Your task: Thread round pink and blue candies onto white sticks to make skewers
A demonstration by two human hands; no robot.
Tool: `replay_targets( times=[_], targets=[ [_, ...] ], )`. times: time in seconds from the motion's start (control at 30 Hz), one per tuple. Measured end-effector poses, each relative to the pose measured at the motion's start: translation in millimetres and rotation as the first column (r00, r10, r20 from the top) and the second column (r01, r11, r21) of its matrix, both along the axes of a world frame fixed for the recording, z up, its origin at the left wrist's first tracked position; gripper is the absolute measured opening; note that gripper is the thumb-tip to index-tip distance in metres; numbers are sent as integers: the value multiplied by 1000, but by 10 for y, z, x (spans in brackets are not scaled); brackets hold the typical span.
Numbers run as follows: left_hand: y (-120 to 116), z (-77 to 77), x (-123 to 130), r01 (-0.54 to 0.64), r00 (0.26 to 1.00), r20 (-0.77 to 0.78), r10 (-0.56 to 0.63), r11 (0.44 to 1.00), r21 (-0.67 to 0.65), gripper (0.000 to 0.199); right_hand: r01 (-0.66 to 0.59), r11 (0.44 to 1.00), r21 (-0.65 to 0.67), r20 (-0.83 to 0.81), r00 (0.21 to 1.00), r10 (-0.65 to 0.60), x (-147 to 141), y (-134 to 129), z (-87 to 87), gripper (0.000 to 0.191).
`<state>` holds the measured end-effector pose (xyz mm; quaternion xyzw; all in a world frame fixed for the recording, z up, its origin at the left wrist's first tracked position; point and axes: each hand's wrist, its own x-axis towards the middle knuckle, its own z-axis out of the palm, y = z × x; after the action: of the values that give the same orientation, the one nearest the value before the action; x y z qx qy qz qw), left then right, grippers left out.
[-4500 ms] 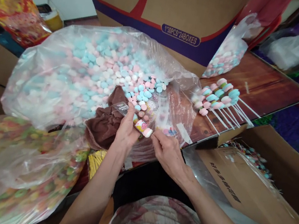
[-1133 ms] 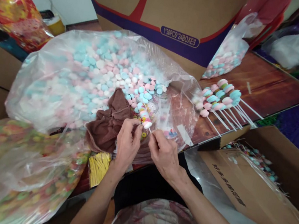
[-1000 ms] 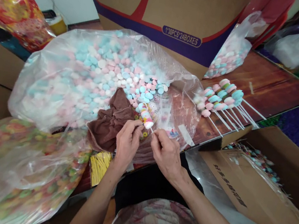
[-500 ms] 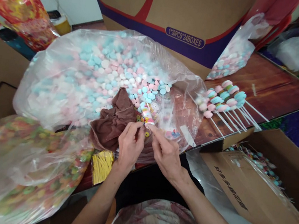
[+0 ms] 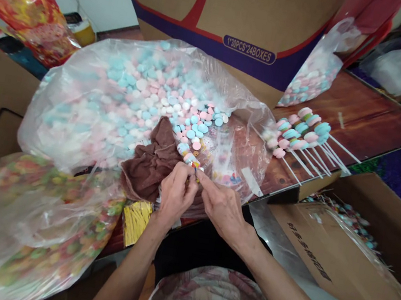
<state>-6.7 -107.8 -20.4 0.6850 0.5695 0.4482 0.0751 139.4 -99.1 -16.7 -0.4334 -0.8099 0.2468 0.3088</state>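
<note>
Between my hands is a candy skewer (image 5: 188, 155), its pastel and coloured pieces pointing up and left, apparently inside a clear printed wrapper. My left hand (image 5: 177, 191) is closed, pinching the skewer's lower end. My right hand (image 5: 222, 206) meets it there, thumb and index finger pressed at the same spot; the exact grip is too small to make out. A brown cloth (image 5: 154, 160) lies beside my left hand. Past the fingertips, pink, blue and white candies (image 5: 200, 127) spill from a large clear bag (image 5: 91, 84). Clear printed wrappers (image 5: 224, 159) lie beyond my right hand.
Finished-looking candy skewers (image 5: 300, 131) are piled on the wooden table (image 5: 377, 116) at right. Below them stands an open carton (image 5: 322, 249) holding more skewers. Yellow twist ties (image 5: 136, 221) and a bag of coloured candies (image 5: 55, 228) lie left. A big carton (image 5: 210, 7) stands behind.
The candy skewer has tilted further left, and its lower end is now more covered by my fingers. Both hands stay together in nearly the same place.
</note>
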Motion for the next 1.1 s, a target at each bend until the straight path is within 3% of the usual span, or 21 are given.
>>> replay_targets(
  times=[0.17, 0.3, 0.53, 0.77, 0.97, 1.1],
  targets=[
    [-23, -21, 41, 0, 986, 165, 9, 998, -57, 8, -26, 981, -191, -330, 943, -39, -46, 0, 61, 43],
    [-24, -33, 91, 10, 964, 266, 25, 991, -132, 7, 58, 984, -168, -463, 877, -130, -58, -32, 48, 35],
    [-5, -37, 118, -6, 940, 338, 49, 992, -129, 11, 217, 975, -51, -355, 908, -221, -30, -32, -22, 34],
    [6, -12, 91, -56, 980, 187, 72, 994, -89, 11, 192, 968, 163, -327, 936, -131, -39, 17, -73, 33],
    [-5, -20, 62, -96, 993, 65, 99, 994, -47, 14, 193, 955, 226, -280, 952, -126, -22, 35, -106, 34],
    [-19, 7, 93, -128, 989, 65, 133, 989, -78, 11, 171, 940, 294, -180, 976, -121, -27, 30, -150, 37]
  ],
)
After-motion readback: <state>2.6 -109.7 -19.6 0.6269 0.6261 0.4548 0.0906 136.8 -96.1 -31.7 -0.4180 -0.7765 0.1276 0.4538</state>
